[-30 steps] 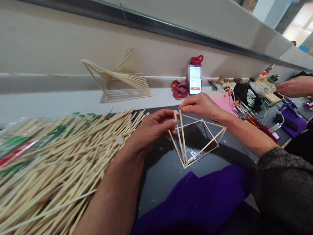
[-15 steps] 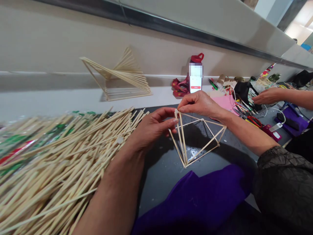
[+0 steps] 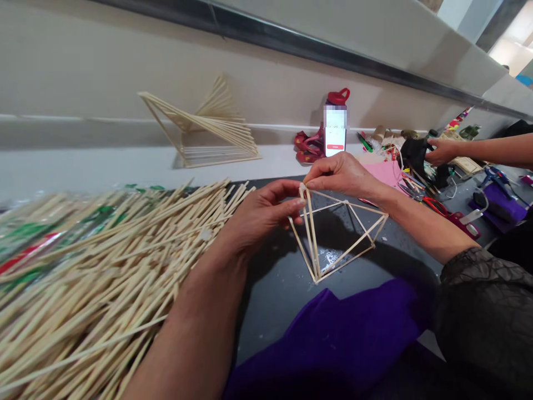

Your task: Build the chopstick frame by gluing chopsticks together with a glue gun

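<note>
A frame of thin wooden sticks [image 3: 345, 259] stands on the dark tabletop, its sticks joined at the corners. My left hand [image 3: 272, 208] grips its raised left corner between thumb and fingers, where a whitish lump of what looks like glue shows. At the same corner my right hand [image 3: 339, 176] pinches the end of a stick from the other side. Two sticks run close together from that corner down to the near corner. Fingertips hide part of the joint.
Loose wooden sticks [image 3: 125, 289] are heaped at left. A finished-looking stick model [image 3: 220, 139] stands by the wall, near a lit phone [image 3: 335, 133]. Purple cloth [image 3: 333, 344] lies in front. At right are pliers [image 3: 433, 205], a glue gun [image 3: 495, 178] and a co-worker's hand [image 3: 443, 151].
My two hands stay at the same corner of the stick frame, with hardly any movement. The co-worker's hand has shifted onto the black item, and the view has moved slightly.
</note>
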### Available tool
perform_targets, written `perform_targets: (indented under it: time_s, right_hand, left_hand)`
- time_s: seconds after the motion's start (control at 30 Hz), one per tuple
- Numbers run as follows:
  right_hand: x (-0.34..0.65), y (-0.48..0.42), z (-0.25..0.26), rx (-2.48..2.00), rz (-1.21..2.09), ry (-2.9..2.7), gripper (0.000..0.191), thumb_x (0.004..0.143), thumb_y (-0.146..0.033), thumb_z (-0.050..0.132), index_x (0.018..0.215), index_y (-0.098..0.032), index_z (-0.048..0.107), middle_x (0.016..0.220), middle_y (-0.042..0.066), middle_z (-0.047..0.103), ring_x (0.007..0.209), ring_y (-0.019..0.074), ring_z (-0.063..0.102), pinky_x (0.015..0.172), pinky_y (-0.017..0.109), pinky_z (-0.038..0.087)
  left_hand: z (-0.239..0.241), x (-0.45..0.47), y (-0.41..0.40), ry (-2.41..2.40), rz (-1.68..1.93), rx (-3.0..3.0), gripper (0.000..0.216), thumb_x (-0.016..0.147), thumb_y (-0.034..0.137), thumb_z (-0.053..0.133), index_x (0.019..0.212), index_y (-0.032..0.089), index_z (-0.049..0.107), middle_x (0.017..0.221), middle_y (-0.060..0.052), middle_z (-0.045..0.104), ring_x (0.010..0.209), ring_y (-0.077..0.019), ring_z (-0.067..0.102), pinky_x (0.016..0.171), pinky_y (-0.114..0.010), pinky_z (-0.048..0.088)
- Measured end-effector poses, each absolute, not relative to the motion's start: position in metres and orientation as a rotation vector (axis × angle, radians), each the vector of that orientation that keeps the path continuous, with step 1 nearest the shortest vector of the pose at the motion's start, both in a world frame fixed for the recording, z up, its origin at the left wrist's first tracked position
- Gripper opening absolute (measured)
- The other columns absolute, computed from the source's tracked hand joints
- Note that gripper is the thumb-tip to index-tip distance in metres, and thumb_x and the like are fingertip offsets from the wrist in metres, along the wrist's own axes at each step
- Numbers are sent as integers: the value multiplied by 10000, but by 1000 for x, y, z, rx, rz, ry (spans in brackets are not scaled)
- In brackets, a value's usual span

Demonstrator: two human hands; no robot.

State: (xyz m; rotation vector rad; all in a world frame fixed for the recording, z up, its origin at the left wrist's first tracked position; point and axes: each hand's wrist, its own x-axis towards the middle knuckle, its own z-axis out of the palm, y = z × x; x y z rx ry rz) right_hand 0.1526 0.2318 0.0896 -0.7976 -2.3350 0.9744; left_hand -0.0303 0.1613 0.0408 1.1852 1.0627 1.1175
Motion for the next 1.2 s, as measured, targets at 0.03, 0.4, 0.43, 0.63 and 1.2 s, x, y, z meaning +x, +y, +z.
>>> perform_targets:
  time_s: [0.03,0.4,0.43,0.63,1.2]
  right_hand:
    - [153,232,89,-783,979,-2334,183,780,-255,630,768,-113,746,709,11,690,680,97,574,639,232,381]
    - [152,232,90,-749,898,-2393,145,794,-201,634,785,-116,751,733,10,703,697,96,594,669,233,402]
    - [151,232,91,-750,886,-2399,143,795,-198,636,783,-115,752,732,11,704,695,96,595,667,232,401]
    - [151,230,94,-808,862,-2436,151,810,-203,631,816,-119,756,753,15,713,708,98,599,674,230,400]
    - [150,231,92,-748,874,-2447,203,817,-152,591,909,-134,771,830,28,734,770,105,631,726,237,427]
  left_hand:
    - [41,-30,161,1068,1115,1189,294,612,313,808,867,205,710,750,18,682,519,-85,581,459,-197,412]
    - [44,-28,160,1103,1129,1220,263,634,307,786,865,200,719,748,12,689,520,-88,578,466,-202,396]
    - [45,-28,159,1105,1130,1218,262,630,308,787,859,201,719,727,14,683,517,-91,577,465,-203,395]
    - [46,-28,158,1107,1133,1240,242,642,304,775,854,200,718,719,13,682,522,-93,578,465,-203,395]
    - [51,-31,156,1089,1125,1163,322,614,339,818,879,184,722,762,4,690,542,-96,608,461,-195,415]
